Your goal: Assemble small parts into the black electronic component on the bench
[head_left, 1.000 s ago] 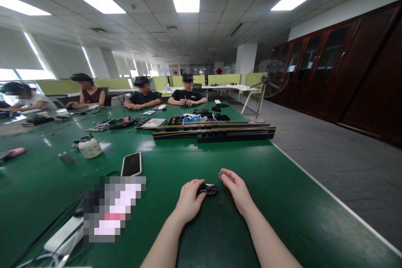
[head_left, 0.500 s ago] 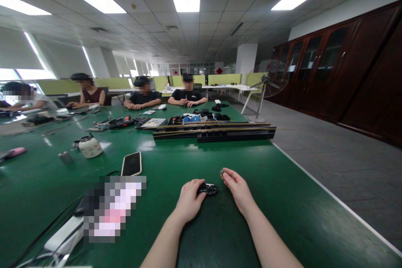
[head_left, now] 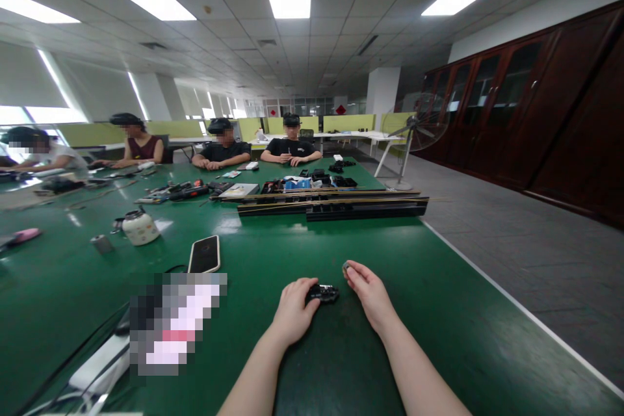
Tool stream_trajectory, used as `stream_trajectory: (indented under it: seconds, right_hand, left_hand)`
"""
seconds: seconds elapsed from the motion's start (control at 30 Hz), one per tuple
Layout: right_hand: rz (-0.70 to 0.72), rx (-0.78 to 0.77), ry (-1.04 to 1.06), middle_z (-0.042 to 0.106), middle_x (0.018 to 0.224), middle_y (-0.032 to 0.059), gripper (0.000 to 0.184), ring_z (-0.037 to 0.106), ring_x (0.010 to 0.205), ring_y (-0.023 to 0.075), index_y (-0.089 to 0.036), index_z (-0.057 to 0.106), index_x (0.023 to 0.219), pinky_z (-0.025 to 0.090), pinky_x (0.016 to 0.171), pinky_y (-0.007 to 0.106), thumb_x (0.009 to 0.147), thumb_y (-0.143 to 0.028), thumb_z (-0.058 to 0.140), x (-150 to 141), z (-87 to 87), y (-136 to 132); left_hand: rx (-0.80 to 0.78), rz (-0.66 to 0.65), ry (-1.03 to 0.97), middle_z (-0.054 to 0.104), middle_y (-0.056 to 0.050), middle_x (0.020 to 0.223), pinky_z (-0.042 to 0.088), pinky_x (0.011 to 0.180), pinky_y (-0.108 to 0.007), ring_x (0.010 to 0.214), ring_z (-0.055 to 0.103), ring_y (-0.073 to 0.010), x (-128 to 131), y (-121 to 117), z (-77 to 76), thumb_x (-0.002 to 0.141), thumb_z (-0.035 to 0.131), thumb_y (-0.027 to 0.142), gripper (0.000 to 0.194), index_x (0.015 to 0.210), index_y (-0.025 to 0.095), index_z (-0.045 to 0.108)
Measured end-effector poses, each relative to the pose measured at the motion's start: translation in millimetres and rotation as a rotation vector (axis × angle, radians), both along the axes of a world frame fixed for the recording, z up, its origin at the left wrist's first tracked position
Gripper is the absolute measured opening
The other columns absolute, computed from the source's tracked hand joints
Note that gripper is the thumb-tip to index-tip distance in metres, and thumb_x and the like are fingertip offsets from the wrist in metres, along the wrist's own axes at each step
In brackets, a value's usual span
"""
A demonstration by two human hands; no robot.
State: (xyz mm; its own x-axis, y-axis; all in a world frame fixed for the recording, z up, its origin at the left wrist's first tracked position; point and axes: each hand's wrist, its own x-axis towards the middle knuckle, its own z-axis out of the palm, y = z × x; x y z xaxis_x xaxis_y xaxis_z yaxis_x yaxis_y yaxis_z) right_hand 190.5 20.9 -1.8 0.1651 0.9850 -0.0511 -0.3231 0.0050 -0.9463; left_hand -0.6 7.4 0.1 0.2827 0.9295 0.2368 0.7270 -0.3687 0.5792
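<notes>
My left hand [head_left: 294, 307] rests on the green table [head_left: 439, 312] with its fingers closed on the left end of a small black part [head_left: 324, 293]. My right hand [head_left: 369, 293] sits just right of that part, and its fingertips pinch a tiny grey piece [head_left: 346, 267] held slightly above and beyond the black part. Both forearms reach in from the bottom edge.
A phone [head_left: 205, 254] lies left of my hands, a white kettle-shaped pot [head_left: 139, 227] farther left. Long black rails [head_left: 336, 206] cross the table ahead. Several people sit at the far end. A white power strip [head_left: 97, 367] with cables lies near left. A fan [head_left: 414, 133] stands on the floor.
My right hand has shifted slightly to the right with the tiny piece. My left hand and the black part have stayed in place.
</notes>
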Motion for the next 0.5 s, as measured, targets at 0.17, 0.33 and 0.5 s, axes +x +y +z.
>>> stream_trajectory:
  seconds: [0.17,0.33,0.5]
  right_hand:
    - [-0.008,0.001,0.016,0.071,0.094,0.0052,0.043,0.063,0.093,0.0214,-0.022,0.067,0.093,0.045,0.084,0.034,0.058,-0.045,0.076,0.0,0.4,0.0]
    - [-0.009,0.000,0.016,0.071,0.094,0.0054,0.043,0.063,0.093,0.0216,-0.022,0.068,0.093,0.045,0.083,0.034,0.057,-0.045,0.076,0.0,-0.3,0.5]
    - [-0.004,-0.004,0.013,0.071,0.095,0.0052,0.043,0.062,0.094,0.0212,-0.022,0.068,0.093,0.046,0.083,0.033,0.057,-0.045,0.076,-0.1,-0.4,0.3]
  left_hand:
    - [0.012,-0.007,-0.002,0.059,-0.006,0.115,0.035,0.096,-0.035,0.108,0.051,-0.0215,-0.3,0.7,-1.6,0.078,0.052,0.022,0.037,0.115,0.020,0.055]
    - [0.002,0.001,-0.001,0.059,-0.006,0.115,0.035,0.096,-0.036,0.108,0.051,-0.0217,-0.2,0.5,-0.9,0.078,0.052,0.023,0.037,0.115,0.021,0.055]
    - [-0.007,-0.004,-0.005,0.059,-0.006,0.116,0.035,0.096,-0.036,0.109,0.051,-0.0222,-0.3,0.3,0.3,0.078,0.052,0.024,0.037,0.115,0.021,0.055]
